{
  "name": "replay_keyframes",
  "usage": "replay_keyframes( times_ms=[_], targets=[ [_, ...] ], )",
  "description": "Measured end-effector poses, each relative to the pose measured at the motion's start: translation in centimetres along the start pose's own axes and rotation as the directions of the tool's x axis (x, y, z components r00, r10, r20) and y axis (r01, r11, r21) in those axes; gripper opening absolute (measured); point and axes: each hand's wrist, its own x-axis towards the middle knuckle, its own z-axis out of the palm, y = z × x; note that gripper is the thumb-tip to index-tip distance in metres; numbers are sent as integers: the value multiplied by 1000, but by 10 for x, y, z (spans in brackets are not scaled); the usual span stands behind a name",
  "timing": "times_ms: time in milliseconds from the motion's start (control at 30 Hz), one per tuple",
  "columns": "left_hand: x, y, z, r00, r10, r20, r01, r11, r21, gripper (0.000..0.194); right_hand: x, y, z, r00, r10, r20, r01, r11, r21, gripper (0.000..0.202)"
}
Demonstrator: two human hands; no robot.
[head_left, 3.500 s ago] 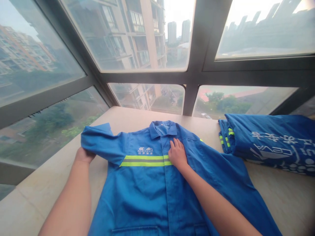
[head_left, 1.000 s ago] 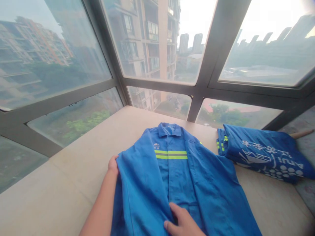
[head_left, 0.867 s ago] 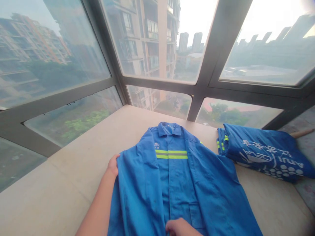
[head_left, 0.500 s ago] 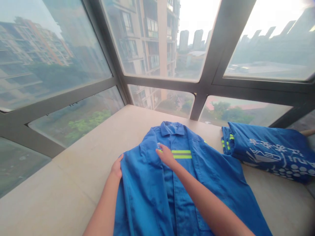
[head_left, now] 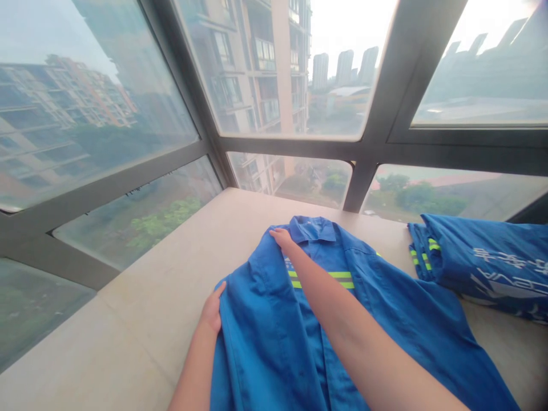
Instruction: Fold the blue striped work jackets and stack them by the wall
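A blue work jacket [head_left: 274, 319] with yellow-green reflective stripes across the chest lies front up, its collar toward the windows. At its left edge, my left hand [head_left: 213, 308] grips the folded-over sleeve side, thumb on top and the other fingers hidden by the cloth. My right hand [head_left: 282, 238] reaches across the chest to the left shoulder beside the collar, its fingers closed on the fabric there. My right forearm covers part of the stripes and the front opening.
On the right of the pale stone sill [head_left: 141, 319] lies a folded blue garment [head_left: 483, 268] with white print and yellow-green stripes. Grey window frames [head_left: 295, 146] and glass panes border the sill on the left and at the back.
My right hand has moved from the chest stripe up to the left shoulder by the collar. My left hand stays on the jacket's left edge. The view has turned slightly left.
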Motion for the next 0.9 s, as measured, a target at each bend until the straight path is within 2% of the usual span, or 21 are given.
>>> replay_keyframes(
  times_ms=[133, 233, 333, 367, 467, 567, 667, 767, 900],
  targets=[
    [-2, 3, 2, 1000, -24, -1, 24, 1000, -1, 35, -16, 9, -7, 999, 48, -25, -47, 999, 16, 38],
    [-4, 4, 7, 1000, -2, -11, 2, 1000, 9, 34, -55, 30, -17, 992, 119, -31, -118, 993, 26, 39],
    [-9, 2, 13, 998, 51, -41, -51, 999, 4, 31, -128, 65, -29, 975, 219, -25, -216, 972, 90, 49],
    [-13, -1, 13, 996, 75, -52, -75, 997, 6, 31, -158, 78, -33, 976, 215, -28, -210, 970, 122, 53],
    [-39, -14, 6, 987, 144, -74, -141, 989, 44, 31, -247, 103, -42, 970, 243, -6, -238, 955, 178, 61],
    [-85, -39, -10, 983, 161, -88, -151, 982, 111, 37, -314, 107, -41, 957, 289, 0, -285, 943, 170, 65],
    [-138, -74, -26, 983, 154, -102, -128, 966, 222, 49, -351, 102, -36, 947, 321, 12, -320, 941, 111, 66],
    [-181, -115, -33, 986, 129, -106, -86, 935, 343, 66, -363, 96, -34, 937, 348, 38, -348, 937, -19, 68],
    [-213, -158, -31, 987, 142, -73, -92, 882, 463, 89, -361, 83, -29, 920, 362, 151, -347, 931, -115, 75]
  ],
)
